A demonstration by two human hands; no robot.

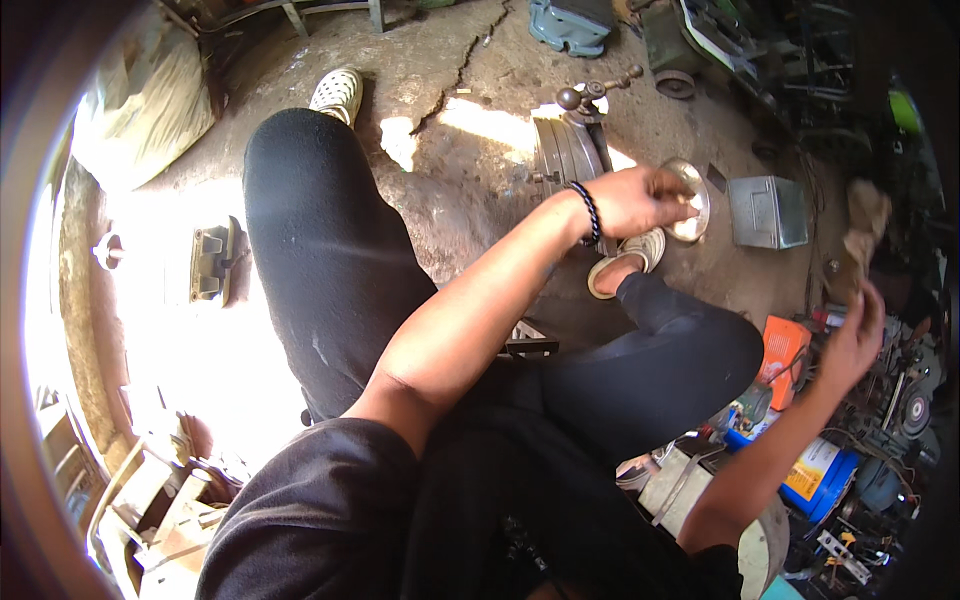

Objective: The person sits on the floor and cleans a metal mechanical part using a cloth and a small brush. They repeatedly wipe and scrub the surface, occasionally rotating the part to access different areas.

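Gripping a round metal disc (690,200), left hand (640,200); right hand (855,335) raised, holding a crumpled brown rag (862,235); grey metal box (765,210) just beyond disc.

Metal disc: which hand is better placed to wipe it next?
Probably right: the right hand already grips a brown rag raised beside the metal disc, while the left hand is occupied holding that disc.

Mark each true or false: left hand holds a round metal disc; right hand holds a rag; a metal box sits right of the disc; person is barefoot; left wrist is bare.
1. Left hand holds a round metal disc: true.
2. Right hand holds a rag: true.
3. Metal box sits right of the disc: true.
4. Barefoot: false; pale shoes are worn.
5. Left wrist bare: false; it wears a dark beaded bracelet.
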